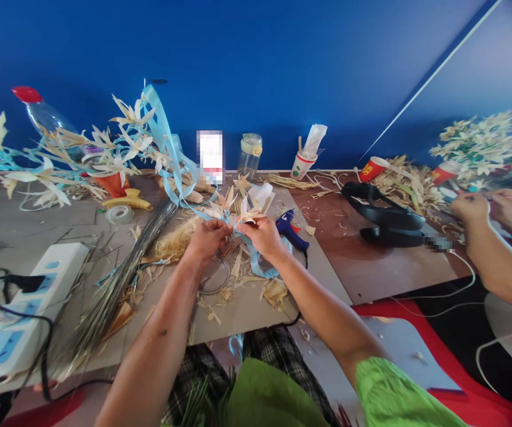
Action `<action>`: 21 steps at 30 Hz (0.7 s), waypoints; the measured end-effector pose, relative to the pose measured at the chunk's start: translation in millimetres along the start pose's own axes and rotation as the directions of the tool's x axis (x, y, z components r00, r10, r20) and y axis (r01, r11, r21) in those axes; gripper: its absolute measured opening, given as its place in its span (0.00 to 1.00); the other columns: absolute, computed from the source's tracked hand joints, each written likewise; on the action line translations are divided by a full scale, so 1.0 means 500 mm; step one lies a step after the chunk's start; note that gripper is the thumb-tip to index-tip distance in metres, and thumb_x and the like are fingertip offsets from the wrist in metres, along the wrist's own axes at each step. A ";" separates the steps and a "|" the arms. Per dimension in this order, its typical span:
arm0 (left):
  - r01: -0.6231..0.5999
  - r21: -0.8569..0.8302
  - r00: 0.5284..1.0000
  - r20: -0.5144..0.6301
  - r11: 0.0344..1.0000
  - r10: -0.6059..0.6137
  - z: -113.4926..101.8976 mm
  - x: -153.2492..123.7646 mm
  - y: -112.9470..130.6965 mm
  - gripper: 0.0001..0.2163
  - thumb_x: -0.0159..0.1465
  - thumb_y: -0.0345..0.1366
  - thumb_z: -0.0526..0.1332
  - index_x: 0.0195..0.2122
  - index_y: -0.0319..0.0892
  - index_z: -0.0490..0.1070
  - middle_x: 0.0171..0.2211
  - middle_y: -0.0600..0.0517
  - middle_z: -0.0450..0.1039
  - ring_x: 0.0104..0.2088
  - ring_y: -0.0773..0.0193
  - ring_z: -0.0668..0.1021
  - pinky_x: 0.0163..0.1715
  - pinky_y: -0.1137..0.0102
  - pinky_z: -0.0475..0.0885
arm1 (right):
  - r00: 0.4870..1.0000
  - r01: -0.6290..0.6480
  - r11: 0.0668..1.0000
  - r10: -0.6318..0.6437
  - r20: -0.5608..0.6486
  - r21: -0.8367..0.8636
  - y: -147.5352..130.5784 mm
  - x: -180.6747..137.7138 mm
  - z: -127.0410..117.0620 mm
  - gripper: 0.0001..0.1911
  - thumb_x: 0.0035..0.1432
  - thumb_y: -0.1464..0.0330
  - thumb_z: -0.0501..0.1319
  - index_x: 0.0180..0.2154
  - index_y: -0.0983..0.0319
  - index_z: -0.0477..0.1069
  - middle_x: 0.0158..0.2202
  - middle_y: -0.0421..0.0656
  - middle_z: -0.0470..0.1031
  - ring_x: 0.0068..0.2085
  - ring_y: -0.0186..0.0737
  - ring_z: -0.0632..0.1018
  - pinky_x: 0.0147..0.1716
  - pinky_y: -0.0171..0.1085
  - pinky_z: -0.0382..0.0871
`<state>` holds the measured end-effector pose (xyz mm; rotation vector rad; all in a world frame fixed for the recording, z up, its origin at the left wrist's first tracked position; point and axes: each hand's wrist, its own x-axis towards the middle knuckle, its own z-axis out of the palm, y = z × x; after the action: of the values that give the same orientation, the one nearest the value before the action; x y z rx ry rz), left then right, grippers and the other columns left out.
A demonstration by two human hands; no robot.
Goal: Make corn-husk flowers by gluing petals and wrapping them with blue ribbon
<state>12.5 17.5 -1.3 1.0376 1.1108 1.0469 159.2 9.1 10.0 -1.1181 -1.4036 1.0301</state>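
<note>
While both hands meet above the middle of the bench [78,213], the left hand [206,237] has its grip pinched on the stem of a dried-husk flower [238,209], and the right hand [261,236] pinches the light-blue ribbon [169,145] against that stem, just beside a blue glue gun [289,229].

Bright even daylight, soft shadows, fisheye stretch and blur at edges

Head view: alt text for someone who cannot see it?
Left hand and right hand pinch a pale leaf flower and light blue ribbon over a littered table. A blue glue gun lies beside them; another person's hands show far right.
</note>
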 end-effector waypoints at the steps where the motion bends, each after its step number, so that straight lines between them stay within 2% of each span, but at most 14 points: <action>1: 0.001 0.002 1.000 -0.003 1.000 -0.001 0.000 0.000 0.001 0.13 0.45 0.38 0.68 0.18 0.38 0.64 0.12 0.58 0.61 0.12 0.76 0.60 0.14 0.76 0.49 | 1.000 0.017 1.000 -0.017 0.002 -0.018 0.000 0.000 0.001 0.06 0.46 0.66 0.62 0.27 0.62 0.72 0.30 0.40 0.72 0.35 0.37 0.73 0.38 0.34 0.65; 7: 0.011 0.013 1.000 -0.012 1.000 -0.011 0.002 -0.002 0.006 0.12 0.46 0.37 0.67 0.18 0.38 0.64 0.11 0.59 0.60 0.12 0.76 0.60 0.14 0.76 0.49 | 0.999 0.027 0.997 -0.025 0.019 -0.077 0.002 -0.002 0.004 0.06 0.46 0.66 0.62 0.27 0.62 0.71 0.28 0.40 0.72 0.32 0.37 0.73 0.37 0.35 0.66; 12: 0.061 -0.008 0.998 -0.011 0.998 -0.061 0.006 -0.006 0.009 0.13 0.46 0.37 0.67 0.19 0.39 0.63 0.10 0.60 0.58 0.11 0.77 0.58 0.14 0.77 0.46 | 0.999 0.032 0.999 -0.031 0.025 -0.042 0.017 0.001 0.002 0.08 0.46 0.65 0.61 0.28 0.64 0.71 0.28 0.40 0.71 0.31 0.36 0.72 0.35 0.34 0.66; 21: 0.027 -0.097 1.000 -0.011 0.995 -0.028 0.009 0.003 -0.008 0.15 0.42 0.37 0.70 0.19 0.38 0.63 0.12 0.60 0.59 0.12 0.78 0.59 0.14 0.77 0.46 | 1.000 0.006 0.996 -0.007 -0.010 -0.088 0.037 0.002 0.004 0.11 0.47 0.62 0.61 0.26 0.63 0.69 0.26 0.41 0.70 0.30 0.36 0.71 0.32 0.34 0.65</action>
<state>17.6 17.8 -5.0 0.9378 1.0713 1.0761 159.1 13.8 -8.1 -1.1808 -1.4551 0.9646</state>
